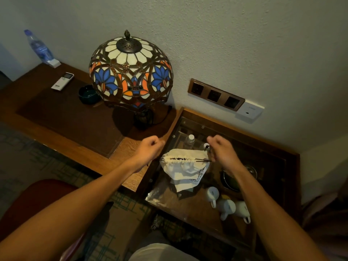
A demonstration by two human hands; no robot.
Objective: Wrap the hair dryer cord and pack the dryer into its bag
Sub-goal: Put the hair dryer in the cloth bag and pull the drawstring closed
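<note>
White cloth gathers into tight pleats along the mouth of the bag, which hangs just right of the frame's centre, between the two hands and above the glass top of a low cabinet. The left hand is curled into a fist at the left end of the gathered mouth and the right hand is curled at the right end; each appears to pinch an end of the dark drawstring, though the fingertips themselves are turned away and the exact hold cannot be seen. The step in hand looks like the last one: drawing the bag closed, with the mouth pulled almost shut and only a thin dark slit left. The dryer itself is not visible; judging by the bag's bulk below the gathers, it is probably inside. The gathered mouth runs left to right across the frame, facing up toward the camera, while the bag's long axis drops away toward the lower right, where its printed corner points. The next move would call for a further outward pull on both string ends, then lowering the bag somewhere clear of the white cups under the glass.
</note>
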